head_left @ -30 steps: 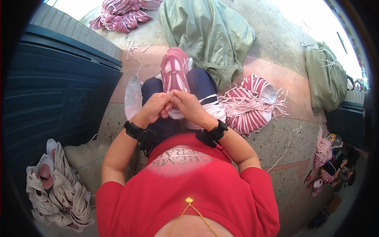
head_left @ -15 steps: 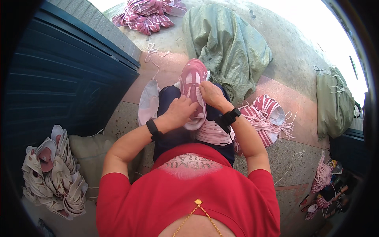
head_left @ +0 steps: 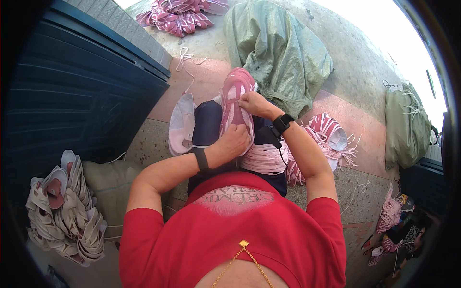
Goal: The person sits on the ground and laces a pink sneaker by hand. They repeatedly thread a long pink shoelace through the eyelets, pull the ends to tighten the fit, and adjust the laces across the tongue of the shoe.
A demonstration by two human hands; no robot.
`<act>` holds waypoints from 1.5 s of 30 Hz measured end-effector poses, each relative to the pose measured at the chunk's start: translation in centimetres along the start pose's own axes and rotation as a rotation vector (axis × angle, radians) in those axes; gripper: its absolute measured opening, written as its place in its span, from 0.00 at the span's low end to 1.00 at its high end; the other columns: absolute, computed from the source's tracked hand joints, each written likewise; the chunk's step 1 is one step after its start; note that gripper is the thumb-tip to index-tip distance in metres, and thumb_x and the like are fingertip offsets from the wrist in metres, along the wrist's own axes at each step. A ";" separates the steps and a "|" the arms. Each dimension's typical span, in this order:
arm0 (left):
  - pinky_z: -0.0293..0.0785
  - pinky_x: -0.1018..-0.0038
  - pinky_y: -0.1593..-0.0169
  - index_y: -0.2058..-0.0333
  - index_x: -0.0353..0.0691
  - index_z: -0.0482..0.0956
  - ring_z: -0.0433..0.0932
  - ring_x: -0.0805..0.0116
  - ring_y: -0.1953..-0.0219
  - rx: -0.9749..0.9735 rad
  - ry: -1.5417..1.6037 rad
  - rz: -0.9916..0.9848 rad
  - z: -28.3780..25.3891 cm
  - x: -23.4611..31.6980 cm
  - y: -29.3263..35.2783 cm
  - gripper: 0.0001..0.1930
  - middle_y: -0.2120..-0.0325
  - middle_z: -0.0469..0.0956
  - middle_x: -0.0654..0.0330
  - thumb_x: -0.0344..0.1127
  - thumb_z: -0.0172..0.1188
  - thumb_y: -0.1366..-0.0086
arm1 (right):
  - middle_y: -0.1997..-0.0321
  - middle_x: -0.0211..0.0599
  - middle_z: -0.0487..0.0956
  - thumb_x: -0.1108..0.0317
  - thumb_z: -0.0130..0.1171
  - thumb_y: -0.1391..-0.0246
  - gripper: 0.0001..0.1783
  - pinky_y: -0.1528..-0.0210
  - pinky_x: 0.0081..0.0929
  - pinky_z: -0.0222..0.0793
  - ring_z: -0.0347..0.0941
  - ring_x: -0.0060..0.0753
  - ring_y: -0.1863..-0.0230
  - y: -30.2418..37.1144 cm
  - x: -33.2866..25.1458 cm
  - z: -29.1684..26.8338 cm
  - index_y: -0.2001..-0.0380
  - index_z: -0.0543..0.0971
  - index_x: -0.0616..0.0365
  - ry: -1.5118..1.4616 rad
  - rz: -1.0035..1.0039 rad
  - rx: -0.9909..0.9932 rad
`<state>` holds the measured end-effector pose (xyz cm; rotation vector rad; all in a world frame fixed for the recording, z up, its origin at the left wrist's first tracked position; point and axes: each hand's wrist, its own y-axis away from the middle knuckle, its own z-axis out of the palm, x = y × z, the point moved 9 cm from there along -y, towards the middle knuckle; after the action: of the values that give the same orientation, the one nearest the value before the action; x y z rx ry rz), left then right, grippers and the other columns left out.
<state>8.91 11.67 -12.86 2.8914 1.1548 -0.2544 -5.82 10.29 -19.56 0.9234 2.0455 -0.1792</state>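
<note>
A pink shoe upper [head_left: 234,93] with white and lighter pink patches lies lengthwise across my knees, toe pointing away from me. My left hand [head_left: 235,140] is closed at its near, ankle end, fingers bunched together over the upper. Higher up, my right hand [head_left: 255,103] pinches at the right edge of the lacing area. What sits between the fingertips of either hand is too small to make out. A bundle of pale pink laces [head_left: 264,158] is on my right thigh. Left of my knees stands a white and pink upper [head_left: 181,126].
Striped pink uppers with loose laces [head_left: 326,139] lie to the right. A big green woven sack [head_left: 276,48] is ahead, another sack [head_left: 408,127] far right. Stacked cream uppers [head_left: 67,211] sit left by a dark blue door [head_left: 81,91]. More pink uppers [head_left: 180,17] lie far ahead.
My left hand has slid right and closed up at the upper's near end, its fingers more spread before. My right hand stays near the lacing, shifted slightly.
</note>
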 end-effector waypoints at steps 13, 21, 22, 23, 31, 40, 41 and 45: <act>0.70 0.61 0.57 0.55 0.33 0.71 0.73 0.49 0.63 0.163 0.809 -0.618 4.4 -14.4 0.3 0.17 0.69 0.77 0.49 0.25 0.53 0.45 | 0.72 0.48 0.79 0.62 0.59 0.51 0.11 0.63 0.40 0.69 0.76 0.51 0.65 2.1 0.0 -0.6 0.71 0.79 0.59 -0.222 0.119 0.404; 0.73 0.59 0.58 0.47 0.28 0.61 0.73 0.46 0.62 0.111 0.486 -0.333 2.6 -11.5 -2.1 0.27 0.64 0.72 0.43 0.23 0.52 0.49 | 0.69 0.53 0.77 0.67 0.49 0.46 0.09 0.63 0.50 0.66 0.72 0.58 0.63 3.7 -1.8 -0.7 0.66 0.74 0.61 -0.064 0.082 0.432; 0.73 0.60 0.58 0.46 0.27 0.60 0.73 0.45 0.62 0.095 0.474 -0.328 2.6 -11.5 -2.1 0.28 0.64 0.72 0.42 0.23 0.52 0.48 | 0.69 0.53 0.77 0.68 0.49 0.46 0.09 0.63 0.49 0.67 0.72 0.58 0.63 4.0 -2.5 -1.1 0.65 0.74 0.61 -0.069 0.006 0.465; 0.72 0.60 0.58 0.46 0.27 0.59 0.73 0.45 0.62 0.061 0.489 -0.329 3.0 -11.3 -2.3 0.28 0.63 0.72 0.42 0.23 0.51 0.48 | 0.70 0.53 0.76 0.68 0.49 0.46 0.09 0.63 0.49 0.67 0.72 0.58 0.63 4.1 -2.7 -1.1 0.65 0.74 0.61 -0.073 0.001 0.457; 0.73 0.60 0.58 0.63 0.30 0.77 0.75 0.48 0.61 -0.243 0.264 -0.393 3.9 -14.4 0.5 0.13 0.69 0.76 0.44 0.28 0.55 0.49 | 0.68 0.48 0.79 0.65 0.55 0.48 0.14 0.58 0.39 0.70 0.75 0.53 0.64 6.8 -3.0 -2.0 0.61 0.76 0.62 -0.057 -0.112 0.527; 0.72 0.59 0.56 0.70 0.34 0.75 0.75 0.49 0.61 0.141 -0.595 -1.394 -17.6 -34.3 42.8 0.05 0.70 0.76 0.48 0.30 0.56 0.44 | 0.71 0.31 0.79 0.65 0.62 0.51 0.14 0.69 0.18 0.68 0.74 0.18 0.71 21.5 10.5 -9.5 0.64 0.80 0.64 -0.488 0.338 0.288; 0.72 0.57 0.57 0.69 0.34 0.75 0.75 0.47 0.60 0.182 -0.674 -1.550 -20.4 -34.2 49.2 0.06 0.69 0.76 0.47 0.30 0.56 0.44 | 0.70 0.29 0.78 0.66 0.63 0.51 0.14 0.70 0.16 0.67 0.73 0.16 0.71 24.1 12.5 -11.3 0.64 0.80 0.65 -0.544 0.420 0.374; 0.73 0.61 0.56 0.59 0.34 0.73 0.76 0.46 0.59 0.165 -0.808 -1.996 -29.1 -29.6 71.5 0.14 0.64 0.76 0.43 0.34 0.51 0.42 | 0.79 0.21 0.69 0.67 0.57 0.43 0.08 0.79 0.17 0.61 0.61 0.14 0.82 36.1 18.4 -18.9 0.63 0.76 0.58 -1.185 0.215 0.960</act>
<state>40.97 -58.28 17.35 0.3426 2.8959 -1.1826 -0.57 54.43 -14.57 1.1474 0.6758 -1.3095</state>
